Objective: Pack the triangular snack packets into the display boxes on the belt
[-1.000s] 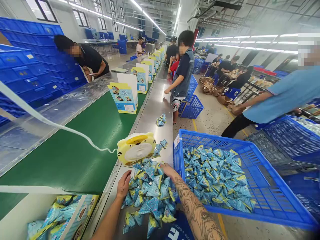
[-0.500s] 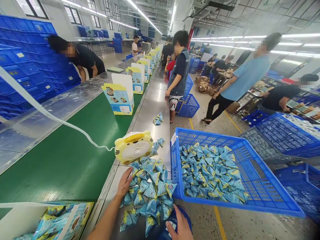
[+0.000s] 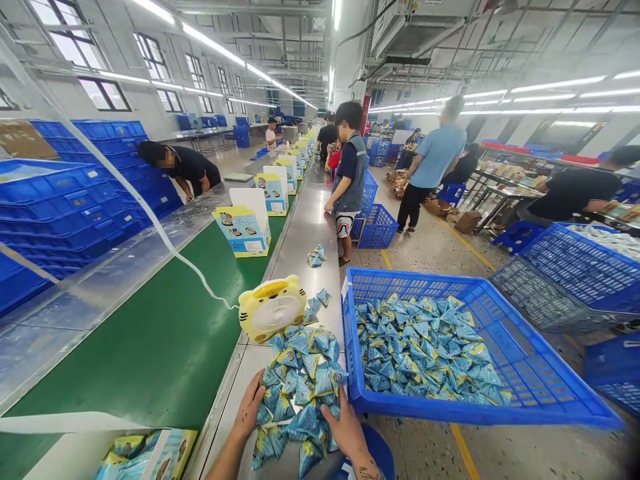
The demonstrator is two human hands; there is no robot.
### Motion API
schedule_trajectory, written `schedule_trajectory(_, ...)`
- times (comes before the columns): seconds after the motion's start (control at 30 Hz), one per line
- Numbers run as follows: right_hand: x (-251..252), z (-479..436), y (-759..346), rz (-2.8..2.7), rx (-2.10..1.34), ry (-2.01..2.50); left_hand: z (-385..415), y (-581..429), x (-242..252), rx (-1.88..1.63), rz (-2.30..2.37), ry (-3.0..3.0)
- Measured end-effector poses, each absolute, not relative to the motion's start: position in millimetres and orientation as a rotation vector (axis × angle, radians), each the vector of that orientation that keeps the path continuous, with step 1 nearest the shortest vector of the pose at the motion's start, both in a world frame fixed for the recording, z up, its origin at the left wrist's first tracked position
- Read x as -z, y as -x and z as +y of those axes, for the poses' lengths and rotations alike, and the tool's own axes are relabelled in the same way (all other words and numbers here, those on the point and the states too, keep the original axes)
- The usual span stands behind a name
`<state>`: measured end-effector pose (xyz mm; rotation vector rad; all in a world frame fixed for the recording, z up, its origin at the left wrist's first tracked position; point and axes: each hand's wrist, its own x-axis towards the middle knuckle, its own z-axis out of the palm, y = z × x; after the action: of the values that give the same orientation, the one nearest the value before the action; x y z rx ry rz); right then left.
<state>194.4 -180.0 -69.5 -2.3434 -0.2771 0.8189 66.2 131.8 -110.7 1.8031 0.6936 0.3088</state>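
Note:
A heap of blue and yellow pyramid-shaped snack packets [image 3: 300, 383] lies on the metal ledge beside the belt. Against its left side rests my left hand [image 3: 249, 408], fingers extended along the packets. My right hand [image 3: 346, 427] touches the heap's right side, thumb and fingers apart, without a clear grip on any packet. Just beyond the heap stands a yellow cat-faced fan [image 3: 273, 310] with a white cord. At the lower left, an open carton [image 3: 173, 453] holds more packets.
A blue plastic basket [image 3: 415, 410] full of packets stands to the right. The green belt [image 3: 150, 360] carries a row of printed cartons [image 3: 243, 227]. Stacked blue crates [image 3: 55, 207] line the left. One person [image 3: 350, 167] stands ahead by the ledge; others work farther off.
My right hand has moved up and left from the front edge to the heap's side. My left hand stays against the heap. The view has tilted up, and a person in light blue has walked away.

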Motion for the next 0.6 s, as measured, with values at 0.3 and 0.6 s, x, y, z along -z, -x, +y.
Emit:
schedule_trajectory(0.3,83.0,-166.3,-162.8,-0.3,-0.914,2.242,101.4,-74.4,110.2,-0.352,0.796,-1.804)
schedule_trajectory(0.6,115.5,-208.9,-152.1,-0.318,-0.438,2.135,133.3,-76.7,107.7,-0.362,0.926,-1.82)
